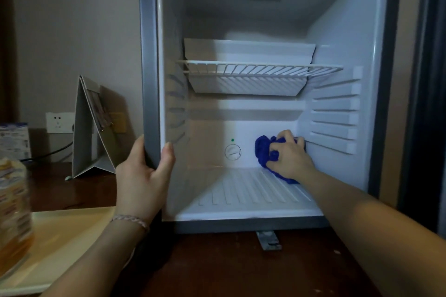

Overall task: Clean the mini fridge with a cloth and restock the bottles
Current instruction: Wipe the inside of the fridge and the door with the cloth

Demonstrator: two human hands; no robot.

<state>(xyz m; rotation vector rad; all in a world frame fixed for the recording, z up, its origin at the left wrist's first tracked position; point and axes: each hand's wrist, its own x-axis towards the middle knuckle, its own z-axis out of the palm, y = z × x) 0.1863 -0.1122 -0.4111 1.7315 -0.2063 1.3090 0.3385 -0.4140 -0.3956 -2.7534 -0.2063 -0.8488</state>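
The right hand (289,155) is deep in the mini fridge (376,103), fingers curled round a bunched blue cloth (264,149) and pressing it into the lower back corner, where the rear wall meets the ribbed floor on the right. The left hand (144,171) grips the fridge's left front edge, thumb inside, fingers wrapped round the outside, steadying the cabinet.

The inside holds no bottles. A bottle (13,212) with amber liquid stands blurred at the far left on a cream tray (72,229), well apart from the fridge, so restocking looks a good way off.

The risks sit close to that cloth. The thermostat dial (233,152) is just beside it on the back wall, and a broad sweep leftward could catch the knob and turn the setting. Above, the wire shelf (260,69) rests on side ledges; a forearm lifting carelessly could knock it off its supports. The ribbed floor may trap grime in its grooves if the wipe only skims across the ridges. And should the left hand let go, a firm push could shift the whole fridge back on the dark wooden surface (241,267).
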